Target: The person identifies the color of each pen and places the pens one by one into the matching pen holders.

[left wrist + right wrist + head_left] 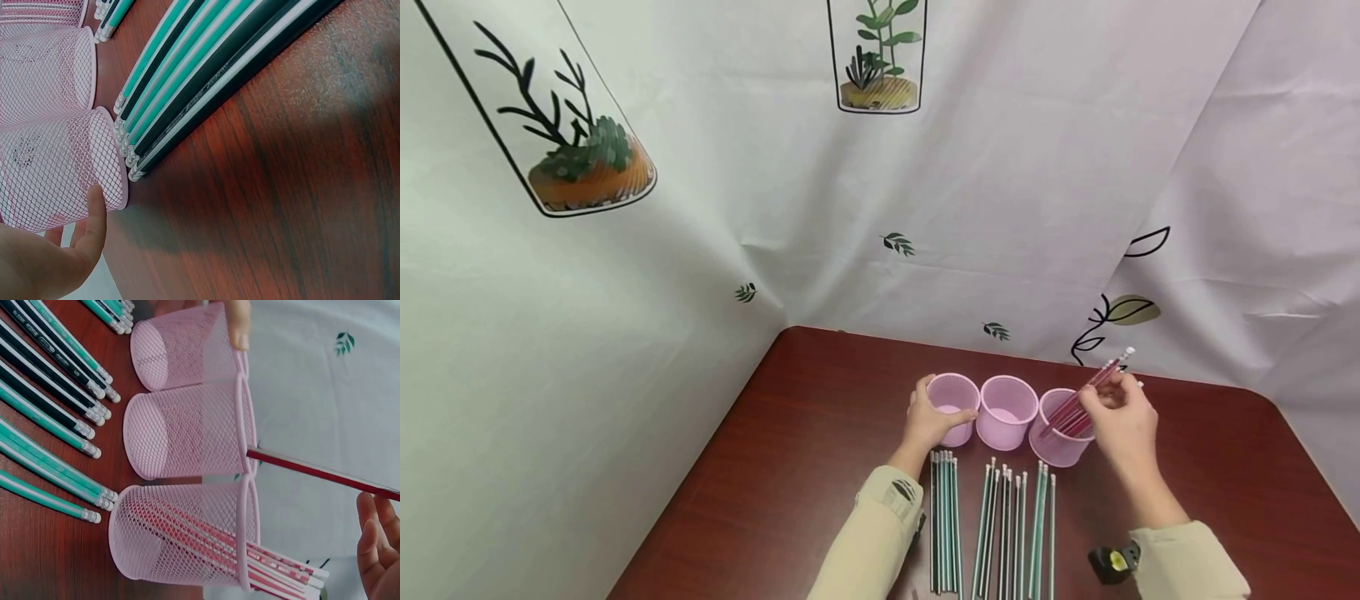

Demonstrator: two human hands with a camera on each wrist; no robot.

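Observation:
Three pink mesh pencil cups stand side by side. My left hand [931, 421] holds the left cup [953, 393], thumb at its front and fingers around its far left side. In the left wrist view that cup's mesh wall [56, 169] shows beside the fingers. The middle cup [1004, 433] has nothing in it. Several red pencils [287, 569] lean inside the right cup [181, 531], their eraser ends sticking out. Above the rims, my right hand [1123, 421] pinches a red pencil [325, 472], which slants down toward the cups.
In front of the cups lie several green and black pencils [945, 525], grouped in rows with white erasers toward the cups. The dark red wooden table [820, 417] meets a white patterned cloth [1037, 208] behind and at the left.

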